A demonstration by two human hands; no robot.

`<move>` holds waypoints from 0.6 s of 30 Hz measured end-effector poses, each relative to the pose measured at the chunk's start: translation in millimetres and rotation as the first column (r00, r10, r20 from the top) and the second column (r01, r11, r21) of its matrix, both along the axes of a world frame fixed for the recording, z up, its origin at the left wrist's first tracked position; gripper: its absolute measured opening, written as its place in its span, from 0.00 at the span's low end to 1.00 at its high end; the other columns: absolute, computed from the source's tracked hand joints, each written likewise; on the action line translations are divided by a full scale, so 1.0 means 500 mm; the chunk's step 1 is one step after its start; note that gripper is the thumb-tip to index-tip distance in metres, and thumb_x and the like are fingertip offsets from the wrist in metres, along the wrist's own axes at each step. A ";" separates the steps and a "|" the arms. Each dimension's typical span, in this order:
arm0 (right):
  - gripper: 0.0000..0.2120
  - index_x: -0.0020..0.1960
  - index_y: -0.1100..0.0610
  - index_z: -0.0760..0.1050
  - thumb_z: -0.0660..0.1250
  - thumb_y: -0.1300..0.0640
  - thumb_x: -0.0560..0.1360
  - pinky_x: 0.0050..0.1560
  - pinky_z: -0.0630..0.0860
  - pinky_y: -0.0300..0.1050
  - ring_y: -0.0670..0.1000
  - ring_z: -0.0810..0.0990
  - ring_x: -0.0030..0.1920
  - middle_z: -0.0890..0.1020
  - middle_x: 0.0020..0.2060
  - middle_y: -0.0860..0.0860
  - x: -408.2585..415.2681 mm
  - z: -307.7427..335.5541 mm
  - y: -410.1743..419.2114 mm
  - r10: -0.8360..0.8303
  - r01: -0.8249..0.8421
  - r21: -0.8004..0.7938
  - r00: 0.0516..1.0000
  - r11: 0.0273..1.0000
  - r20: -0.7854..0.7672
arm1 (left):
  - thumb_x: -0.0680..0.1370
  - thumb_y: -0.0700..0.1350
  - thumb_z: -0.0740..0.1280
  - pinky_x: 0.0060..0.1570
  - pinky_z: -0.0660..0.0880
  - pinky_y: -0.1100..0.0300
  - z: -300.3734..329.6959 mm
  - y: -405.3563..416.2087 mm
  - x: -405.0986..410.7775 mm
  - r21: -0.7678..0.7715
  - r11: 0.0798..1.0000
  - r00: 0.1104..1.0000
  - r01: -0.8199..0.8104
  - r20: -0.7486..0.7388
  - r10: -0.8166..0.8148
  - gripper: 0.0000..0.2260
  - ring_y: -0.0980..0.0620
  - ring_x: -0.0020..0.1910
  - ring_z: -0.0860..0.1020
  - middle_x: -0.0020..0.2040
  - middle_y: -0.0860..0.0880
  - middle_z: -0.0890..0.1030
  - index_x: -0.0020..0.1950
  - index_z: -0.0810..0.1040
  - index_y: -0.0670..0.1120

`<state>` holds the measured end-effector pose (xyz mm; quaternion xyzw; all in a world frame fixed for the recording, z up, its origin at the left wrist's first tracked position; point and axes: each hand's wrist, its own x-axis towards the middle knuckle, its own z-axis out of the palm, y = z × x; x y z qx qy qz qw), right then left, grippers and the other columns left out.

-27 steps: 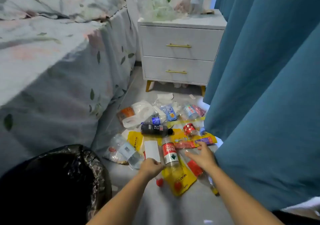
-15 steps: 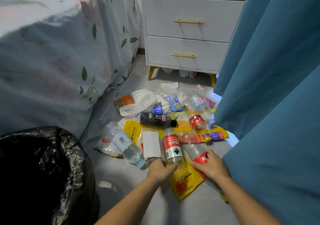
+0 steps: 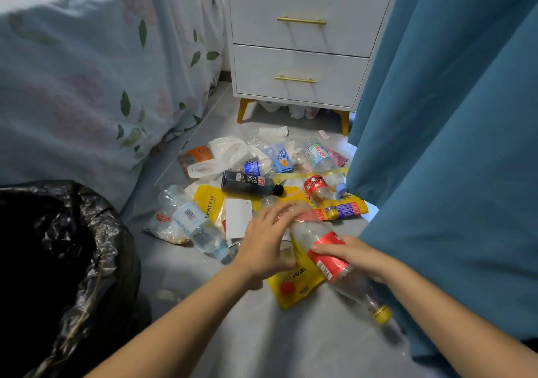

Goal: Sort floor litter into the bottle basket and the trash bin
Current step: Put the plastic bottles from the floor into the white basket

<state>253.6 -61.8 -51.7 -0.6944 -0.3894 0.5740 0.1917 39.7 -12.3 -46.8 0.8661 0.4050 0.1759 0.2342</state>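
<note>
My right hand [image 3: 361, 257] is wrapped around a clear bottle with a red label [image 3: 327, 254], fingers curled over the label; the bottle tilts with its yellow cap [image 3: 382, 314] toward 5 o'clock and its base up toward 11 o'clock, lifted over a yellow pouch [image 3: 294, 286] that lies on the grey floor [image 3: 233, 334]. My left hand [image 3: 266, 245] is just beside it at 9 o'clock, fingers extended over another clear bottle whose open neck [image 3: 269, 200] pokes out at 12 o'clock; the hand is blurred, so I cannot tell whether it grips that bottle or only rests on it. The two hands sit close together but apart. The litter pile spreads from my hands toward 12 o'clock: a dark bottle with a black cap [image 3: 250, 184] lying on its side, a clear bottle with a barcode label [image 3: 193, 222] at 10 o'clock of my left hand, a white card [image 3: 238, 217] between them, a small red-labelled bottle [image 3: 318, 188], a blue-labelled bottle [image 3: 317, 155] and a white plastic bag [image 3: 221, 156]. The trash bin [image 3: 75, 232], lined with a black bag, stands at 8 o'clock of the view. Behind the pile at 12 o'clock is a white nightstand [image 3: 300, 57]; a bed with a leaf-print sheet [image 3: 87, 72] fills 10 o'clock and a blue curtain [image 3: 451, 130] hangs at 3 o'clock.
</note>
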 end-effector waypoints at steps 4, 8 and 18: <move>0.38 0.61 0.52 0.72 0.77 0.36 0.57 0.48 0.81 0.51 0.55 0.82 0.51 0.81 0.53 0.57 -0.020 0.061 -0.009 0.213 -0.230 -0.142 0.968 0.963 -0.130 | 0.62 0.58 0.76 0.72 0.45 0.43 0.020 -0.016 -0.022 0.150 0.955 0.951 0.254 -0.218 -0.219 0.45 0.50 0.77 0.50 0.77 0.56 0.58 0.74 0.56 0.62; 0.37 0.59 0.52 0.73 0.76 0.35 0.55 0.45 0.81 0.49 0.53 0.84 0.46 0.83 0.48 0.55 -0.049 0.091 -0.012 0.294 -0.331 -0.187 0.934 0.925 -0.202 | 0.63 0.61 0.74 0.71 0.53 0.40 0.044 -0.033 -0.051 0.360 0.897 0.952 0.256 -0.253 -0.171 0.35 0.51 0.68 0.70 0.64 0.55 0.76 0.68 0.69 0.56; 0.34 0.63 0.61 0.75 0.73 0.41 0.63 0.48 0.80 0.54 0.59 0.83 0.51 0.81 0.57 0.59 -0.005 0.056 0.018 -0.262 0.223 -0.137 0.836 0.965 -0.482 | 0.61 0.56 0.79 0.50 0.77 0.55 0.057 -0.058 -0.139 -0.375 0.859 0.883 -0.348 0.178 0.435 0.33 0.54 0.50 0.79 0.52 0.52 0.79 0.61 0.72 0.51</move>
